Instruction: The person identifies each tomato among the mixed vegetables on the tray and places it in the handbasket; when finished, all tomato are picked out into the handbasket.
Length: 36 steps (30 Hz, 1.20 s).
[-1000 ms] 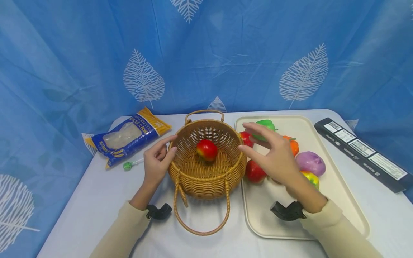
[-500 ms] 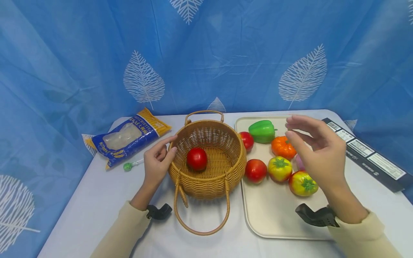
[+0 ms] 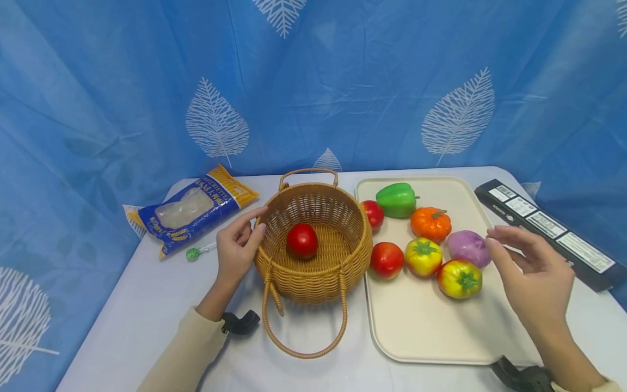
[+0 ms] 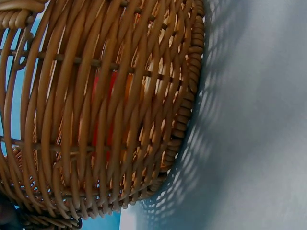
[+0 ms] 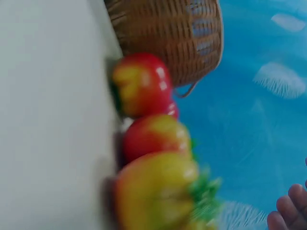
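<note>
Thumb and index finger of my left hand (image 3: pixel 237 247) touch the left rim of the brown wicker basket (image 3: pixel 313 286). A round red fruit (image 3: pixel 302 241), perhaps an apple, lies on the basket floor; some red shows through the weave (image 4: pixel 103 115) in the left wrist view. My right hand (image 3: pixel 536 280) hovers over the right edge of the cream tray (image 3: pixel 426 332), fingers loosely bent, holding nothing. Closest to it is a purple vegetable (image 3: pixel 468 248), its kind unclear. A red-and-yellow tomato-like piece (image 3: pixel 459 279) lies just left of that.
Also on the tray are a green bell pepper (image 3: pixel 397 200), an orange pumpkin (image 3: pixel 430 224), a yellow tomato-like piece (image 3: pixel 423 257) and two red fruits (image 3: pixel 387 260). A pasta bag (image 3: pixel 196 209), a green lollipop (image 3: pixel 193 254) and a long black box (image 3: pixel 543 231) flank these.
My right hand has moved away from the basket, rightward and towards me, across the tray. In the basket the red fruit has rolled, turning its yellow side out of sight. My left hand stays put.
</note>
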Each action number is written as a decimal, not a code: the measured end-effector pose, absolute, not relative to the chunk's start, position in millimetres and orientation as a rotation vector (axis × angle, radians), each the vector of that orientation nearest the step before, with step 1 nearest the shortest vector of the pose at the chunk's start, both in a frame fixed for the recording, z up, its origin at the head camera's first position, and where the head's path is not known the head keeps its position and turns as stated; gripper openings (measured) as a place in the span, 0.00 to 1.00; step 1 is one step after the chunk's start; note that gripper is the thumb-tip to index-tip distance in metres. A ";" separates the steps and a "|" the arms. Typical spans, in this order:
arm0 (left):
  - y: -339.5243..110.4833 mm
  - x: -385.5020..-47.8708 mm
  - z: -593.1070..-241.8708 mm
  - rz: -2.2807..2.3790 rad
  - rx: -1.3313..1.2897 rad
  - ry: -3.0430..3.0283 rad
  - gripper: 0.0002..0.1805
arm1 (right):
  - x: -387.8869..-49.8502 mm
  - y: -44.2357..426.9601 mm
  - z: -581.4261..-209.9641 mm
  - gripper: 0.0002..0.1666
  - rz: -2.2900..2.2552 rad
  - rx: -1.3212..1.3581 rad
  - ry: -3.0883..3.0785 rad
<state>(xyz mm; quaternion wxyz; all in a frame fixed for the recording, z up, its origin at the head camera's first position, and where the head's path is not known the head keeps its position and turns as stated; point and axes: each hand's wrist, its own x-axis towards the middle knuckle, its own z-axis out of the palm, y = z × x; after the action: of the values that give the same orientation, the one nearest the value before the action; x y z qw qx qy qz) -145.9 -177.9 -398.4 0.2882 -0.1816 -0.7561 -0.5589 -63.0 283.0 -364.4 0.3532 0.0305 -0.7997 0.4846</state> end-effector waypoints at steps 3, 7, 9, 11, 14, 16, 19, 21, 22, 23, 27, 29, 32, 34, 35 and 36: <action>-175.8 -143.3 -395.1 -1.469 -0.483 -2.018 0.16 | -58.7 290.6 -379.4 0.21 1.264 -0.003 -2.071; -168.6 -134.1 -380.4 -1.454 -0.496 -1.999 0.15 | -55.3 301.4 -393.9 0.20 1.291 -0.171 -2.113; -165.4 -130.6 -373.8 -1.455 -0.499 -1.991 0.14 | -52.2 307.5 -398.5 0.20 1.308 -0.256 -2.141; -164.0 -129.1 -370.7 -1.452 -0.498 -1.995 0.14 | -48.5 312.0 -401.8 0.19 1.329 -0.311 -2.163; -163.2 -127.7 -369.0 -1.448 -0.494 -2.008 0.14 | -43.8 315.8 -404.1 0.20 1.344 -0.303 -2.191; -163.2 -126.8 -368.9 -1.448 -0.493 -2.017 0.14 | -41.8 316.0 -405.0 0.20 1.331 -0.233 -2.223; -163.5 -126.0 -369.3 -1.451 -0.485 -2.019 0.14 | -41.9 314.8 -407.6 0.22 1.285 -0.069 -2.293; -163.6 -125.7 -369.5 -1.451 -0.482 -2.017 0.14 | -42.7 314.5 -410.7 0.25 1.236 0.056 -2.337; -163.9 -125.7 -369.5 -1.456 -0.480 -2.015 0.14 | -43.9 314.3 -412.2 0.26 1.219 0.104 -2.354; -164.1 -125.7 -369.5 -1.457 -0.480 -2.014 0.14 | -44.9 314.1 -413.5 0.28 1.214 0.143 -2.362; -164.4 -126.0 -370.0 -1.465 -0.486 -2.014 0.14 | -45.7 313.3 -417.0 0.32 1.218 0.221 -2.382; -164.3 -126.5 -370.1 -1.467 -0.487 -2.013 0.14 | -45.7 312.6 -417.9 0.33 1.221 0.253 -2.393; -164.3 -126.7 -370.1 -1.469 -0.482 -2.016 0.14 | -45.7 311.2 -419.5 0.36 1.187 0.261 -2.437; -164.4 -126.5 -370.2 -1.471 -0.476 -2.020 0.14 | -45.9 309.9 -420.2 0.37 1.166 0.258 -2.467; -164.5 -126.2 -370.2 -1.470 -0.472 -2.021 0.14 | -46.0 309.1 -420.5 0.37 1.154 0.254 -2.482; -164.7 -126.0 -370.4 -1.469 -0.469 -2.023 0.14 | -46.2 308.6 -420.8 0.37 1.149 0.256 -2.493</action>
<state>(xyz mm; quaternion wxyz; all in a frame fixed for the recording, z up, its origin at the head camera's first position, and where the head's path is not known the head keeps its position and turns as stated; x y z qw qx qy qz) -126.0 -164.7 -370.4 0.2946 -0.1764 -0.7599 -0.5520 -46.2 308.6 -420.8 0.1909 0.0911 -0.8876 0.4091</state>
